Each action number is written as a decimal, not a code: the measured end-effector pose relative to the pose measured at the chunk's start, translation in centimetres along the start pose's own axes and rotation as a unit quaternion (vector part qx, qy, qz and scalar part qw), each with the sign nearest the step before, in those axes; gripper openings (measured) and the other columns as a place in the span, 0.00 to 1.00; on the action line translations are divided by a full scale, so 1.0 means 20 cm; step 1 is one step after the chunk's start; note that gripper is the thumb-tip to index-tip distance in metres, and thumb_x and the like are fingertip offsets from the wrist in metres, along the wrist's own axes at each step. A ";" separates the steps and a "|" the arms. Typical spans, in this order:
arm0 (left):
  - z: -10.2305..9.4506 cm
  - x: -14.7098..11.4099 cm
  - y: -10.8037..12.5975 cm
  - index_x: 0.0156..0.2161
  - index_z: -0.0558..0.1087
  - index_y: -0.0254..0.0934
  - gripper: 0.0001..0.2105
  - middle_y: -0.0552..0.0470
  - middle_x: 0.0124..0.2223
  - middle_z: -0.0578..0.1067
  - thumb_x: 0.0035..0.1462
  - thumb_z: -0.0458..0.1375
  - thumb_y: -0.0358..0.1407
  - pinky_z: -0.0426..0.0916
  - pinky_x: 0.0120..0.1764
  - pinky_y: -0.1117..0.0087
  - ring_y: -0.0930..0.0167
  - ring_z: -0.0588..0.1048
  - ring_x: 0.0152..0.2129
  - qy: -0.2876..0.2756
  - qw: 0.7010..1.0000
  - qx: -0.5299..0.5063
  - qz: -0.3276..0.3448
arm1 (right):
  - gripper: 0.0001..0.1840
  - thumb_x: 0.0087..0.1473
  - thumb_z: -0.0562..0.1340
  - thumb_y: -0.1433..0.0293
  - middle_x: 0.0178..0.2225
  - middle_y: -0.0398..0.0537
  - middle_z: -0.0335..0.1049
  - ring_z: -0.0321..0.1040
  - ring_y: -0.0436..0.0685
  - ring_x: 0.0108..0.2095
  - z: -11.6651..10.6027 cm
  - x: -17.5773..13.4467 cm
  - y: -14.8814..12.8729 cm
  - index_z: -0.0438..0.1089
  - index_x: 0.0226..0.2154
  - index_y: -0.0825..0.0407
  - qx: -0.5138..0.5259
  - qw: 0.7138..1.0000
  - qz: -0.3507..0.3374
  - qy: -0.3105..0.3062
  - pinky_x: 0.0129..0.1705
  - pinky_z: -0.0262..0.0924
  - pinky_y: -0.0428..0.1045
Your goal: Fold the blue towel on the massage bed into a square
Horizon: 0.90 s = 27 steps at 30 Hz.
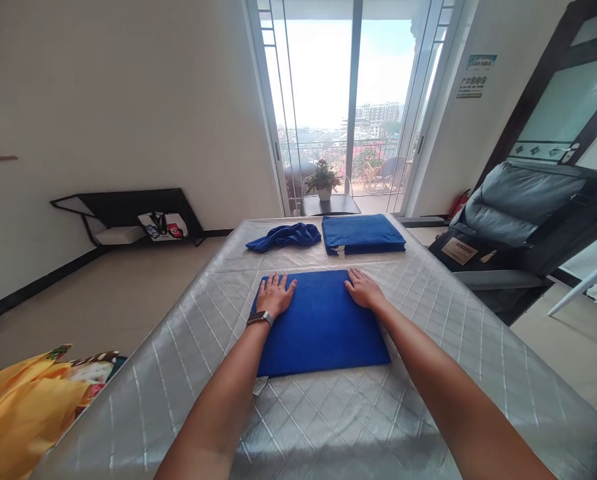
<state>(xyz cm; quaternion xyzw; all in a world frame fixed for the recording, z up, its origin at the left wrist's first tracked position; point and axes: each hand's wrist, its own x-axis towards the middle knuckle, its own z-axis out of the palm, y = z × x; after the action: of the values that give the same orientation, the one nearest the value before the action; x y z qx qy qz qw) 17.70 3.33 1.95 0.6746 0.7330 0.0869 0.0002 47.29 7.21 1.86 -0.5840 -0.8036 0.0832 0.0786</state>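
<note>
The left hand [277, 297] and right hand [364, 291] lie flat, unclenched, on blue cloth [323, 330]. Beyond the right (tidy, too) sits a folded stack [363, 232].

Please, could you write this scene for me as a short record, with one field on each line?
Surface: silver quilted cover
Centre: folded blue cloth, lying flat
Left hand: palm down on the cloth's far left corner area
Right hand: palm down at its far right corner area
Left wrist: wristband
Far side of cover: crumpled blue cloth at left, stack of folded blue cloths at right
Beyond: potted plant before glass sliding door
</note>
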 end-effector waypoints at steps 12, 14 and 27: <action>-0.03 -0.02 0.03 0.70 0.56 0.39 0.34 0.44 0.72 0.55 0.68 0.33 0.55 0.46 0.67 0.52 0.60 0.53 0.69 0.004 1.000 0.018 -0.004 | 0.36 0.67 0.42 0.57 0.72 0.52 0.41 0.37 0.55 0.72 -0.06 -0.04 -0.05 0.47 0.70 0.60 0.013 1.000 0.012 -0.002 0.70 0.32 0.51; -0.03 -0.02 0.03 0.70 0.56 0.40 0.34 0.45 0.72 0.56 0.68 0.33 0.55 0.47 0.67 0.51 0.60 0.53 0.69 0.004 1.000 0.019 -0.005 | 0.36 0.67 0.42 0.57 0.72 0.53 0.41 0.37 0.55 0.72 -0.06 -0.05 -0.05 0.48 0.70 0.60 0.015 1.000 0.012 -0.001 0.70 0.32 0.51; -0.11 -0.01 0.28 0.67 0.58 0.22 0.36 0.31 0.70 0.56 0.69 0.33 0.51 0.46 0.67 0.48 0.52 0.53 0.68 0.019 1.000 -0.006 0.024 | 0.36 0.67 0.42 0.58 0.72 0.53 0.41 0.38 0.56 0.71 -0.06 -0.05 -0.06 0.47 0.70 0.61 0.016 1.000 0.014 0.006 0.70 0.33 0.52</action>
<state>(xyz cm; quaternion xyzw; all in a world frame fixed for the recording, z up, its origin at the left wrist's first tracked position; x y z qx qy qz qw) 23.02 3.34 4.85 0.6904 0.7159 0.1036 -0.0116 46.76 5.94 3.26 -0.5945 -0.7933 0.0936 0.0918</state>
